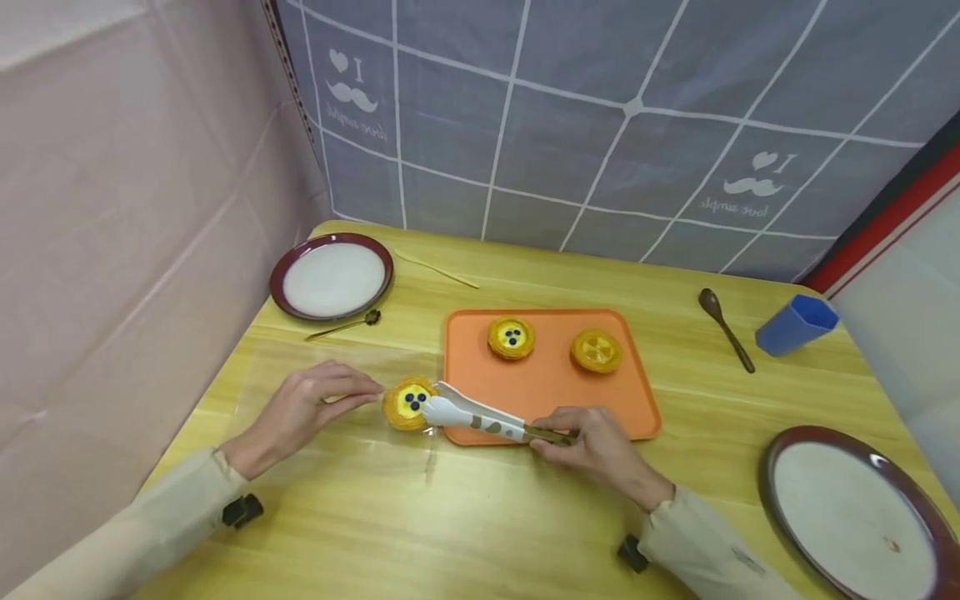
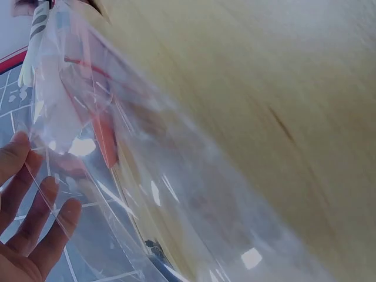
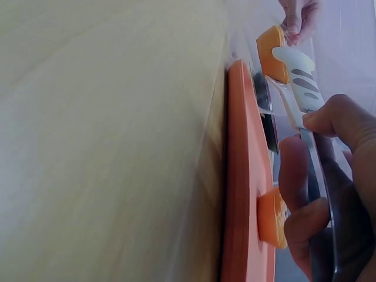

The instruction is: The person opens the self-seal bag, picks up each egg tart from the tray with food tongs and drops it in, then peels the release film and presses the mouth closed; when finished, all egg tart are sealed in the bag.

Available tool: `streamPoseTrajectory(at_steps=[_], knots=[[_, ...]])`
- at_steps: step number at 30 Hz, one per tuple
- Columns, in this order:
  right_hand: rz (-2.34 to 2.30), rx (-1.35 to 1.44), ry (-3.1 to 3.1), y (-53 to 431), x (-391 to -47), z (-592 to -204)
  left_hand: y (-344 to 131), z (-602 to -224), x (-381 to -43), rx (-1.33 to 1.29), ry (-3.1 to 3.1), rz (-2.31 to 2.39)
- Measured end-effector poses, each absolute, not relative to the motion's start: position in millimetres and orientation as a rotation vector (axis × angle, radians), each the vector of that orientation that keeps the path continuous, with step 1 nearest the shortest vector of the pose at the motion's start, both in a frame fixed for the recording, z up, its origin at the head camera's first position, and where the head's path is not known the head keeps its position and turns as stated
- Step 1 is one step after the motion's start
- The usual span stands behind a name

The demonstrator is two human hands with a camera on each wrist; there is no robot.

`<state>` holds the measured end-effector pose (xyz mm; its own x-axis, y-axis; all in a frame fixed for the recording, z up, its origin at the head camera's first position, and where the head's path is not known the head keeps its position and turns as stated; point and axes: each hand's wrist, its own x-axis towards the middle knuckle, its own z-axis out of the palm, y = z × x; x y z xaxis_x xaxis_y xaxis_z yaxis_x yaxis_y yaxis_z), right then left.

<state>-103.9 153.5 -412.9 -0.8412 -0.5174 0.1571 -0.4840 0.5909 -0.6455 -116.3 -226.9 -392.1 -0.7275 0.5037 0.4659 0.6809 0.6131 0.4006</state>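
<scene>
My right hand (image 1: 600,446) grips a pair of tongs (image 1: 487,421) with white paw-shaped tips. The tips pinch an egg tart (image 1: 401,408) topped with blueberries, off the left edge of the orange tray (image 1: 547,400). Thumb and forefinger of my left hand (image 1: 288,412) pinch the edge of a clear plastic bag (image 2: 176,182), beside that tart. In the left wrist view the bag spreads away from the fingers. On the tray sit another blueberry tart (image 1: 512,338) and a tart with a yellow fruit-like topping (image 1: 597,351).
A brown-rimmed plate (image 1: 333,279), a small dark-tipped gold spoon (image 1: 343,326) and a thin yellow stick (image 1: 438,269) lie at the back left. To the right are a wooden spoon (image 1: 726,327), a blue cup (image 1: 795,325) and a larger plate (image 1: 847,508).
</scene>
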Motion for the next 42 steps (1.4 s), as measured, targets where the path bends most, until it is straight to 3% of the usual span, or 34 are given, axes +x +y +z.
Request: streamPoseTrajectory(at_steps=[23,42], knots=[[-0.945,-1.2,2.739,96,-130,-413,-221,-394,-115,-1.097,-2.347,-0.903],[-0.961,-1.305,2.661,50,-143,-413,-211,-388,-114,-1.181,-2.256,-0.912]])
